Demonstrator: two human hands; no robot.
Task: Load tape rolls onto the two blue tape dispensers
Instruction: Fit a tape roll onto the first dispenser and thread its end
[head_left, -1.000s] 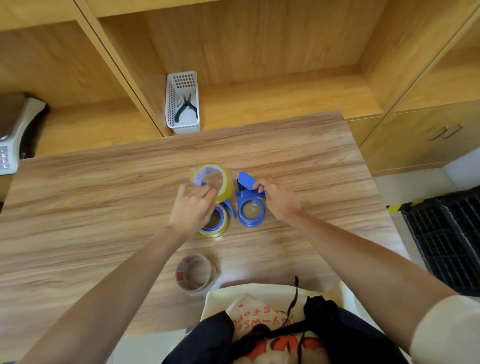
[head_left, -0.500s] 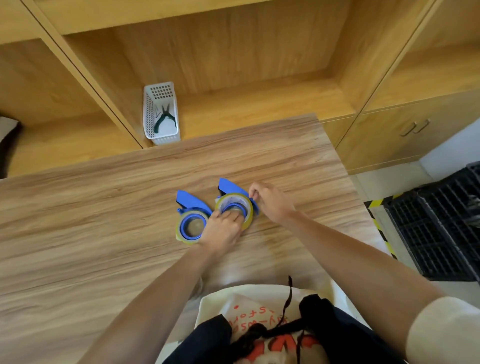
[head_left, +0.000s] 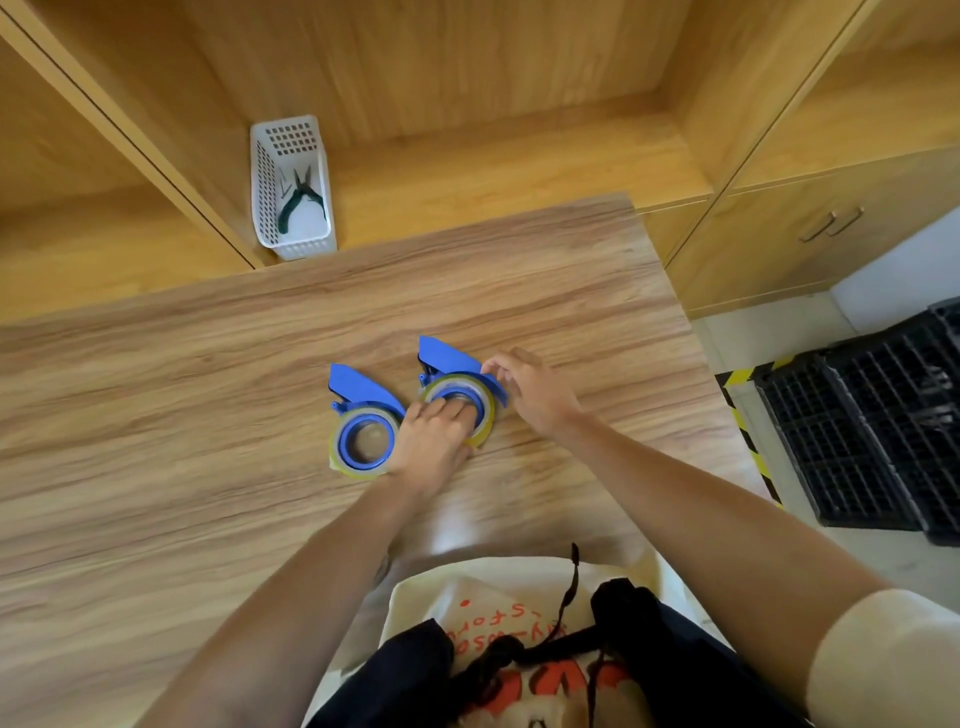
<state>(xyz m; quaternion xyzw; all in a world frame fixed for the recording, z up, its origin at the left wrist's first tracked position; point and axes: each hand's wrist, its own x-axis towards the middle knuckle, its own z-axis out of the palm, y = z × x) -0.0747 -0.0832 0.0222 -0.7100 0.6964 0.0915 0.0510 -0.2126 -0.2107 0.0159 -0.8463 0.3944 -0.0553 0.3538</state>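
Two blue tape dispensers lie flat side by side in the middle of the wooden table (head_left: 156, 415). The left dispenser (head_left: 358, 387) has a yellowish tape roll (head_left: 340, 457) seated around its hub, and no hand touches it. On the right dispenser (head_left: 441, 356) sits a second yellowish tape roll (head_left: 480, 410). My left hand (head_left: 431, 441) presses its fingers down on this roll and the hub. My right hand (head_left: 532, 389) grips the blue guard at the right dispenser's upper right edge with its fingertips.
A white perforated basket (head_left: 270, 171) holding dark pliers stands on the shelf behind the table. The table's right edge runs close to my right arm. Black crates (head_left: 883, 415) sit on the floor beyond it. A cream printed bag (head_left: 519, 613) lies at my body.
My left hand carried the yellowish roll from above the left dispenser onto the right one and now presses it down. My right hand stayed on that dispenser. The view shifted.
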